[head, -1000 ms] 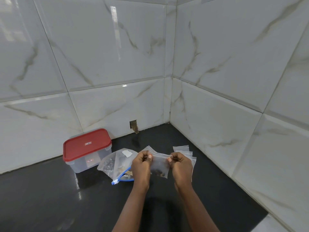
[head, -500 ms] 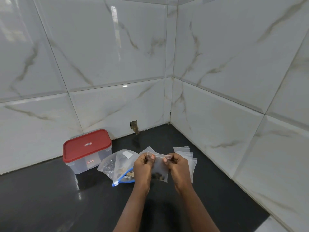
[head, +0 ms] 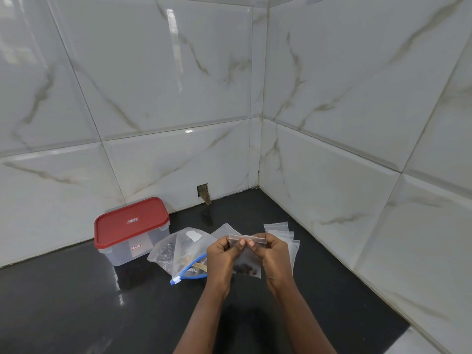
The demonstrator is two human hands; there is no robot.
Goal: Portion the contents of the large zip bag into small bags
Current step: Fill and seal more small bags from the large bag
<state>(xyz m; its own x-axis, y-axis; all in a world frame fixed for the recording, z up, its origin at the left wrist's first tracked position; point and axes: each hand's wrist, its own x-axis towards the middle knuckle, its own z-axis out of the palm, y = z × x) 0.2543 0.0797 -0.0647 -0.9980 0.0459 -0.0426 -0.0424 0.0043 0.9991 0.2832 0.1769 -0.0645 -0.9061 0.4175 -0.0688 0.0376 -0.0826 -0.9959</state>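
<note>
Both hands have slid inward along the zip strip since a second ago, and the thumbs now nearly meet mid-strip. Left hand and right hand each pinch the top edge of the small bag, held upright above the desk, right of the red-lidded box. Dark bits sit at the bag's bottom.

Handling, my read: thin soft film, very light, limp, a bit slick, and the contents shift loose. Grip the stiffer zip strip, not the body.

Large zip bag lies just right of the box with dark contents inside and its blue zipper toward the person. It is floppy too, so take it by the mouth rim. Empty small bags are fanned further right of the box, beyond the hands.

Desk is black, glossy and reflective, so film may slide on it. White marble-look wall tiles stand behind the box, with the corner to its right.
</note>
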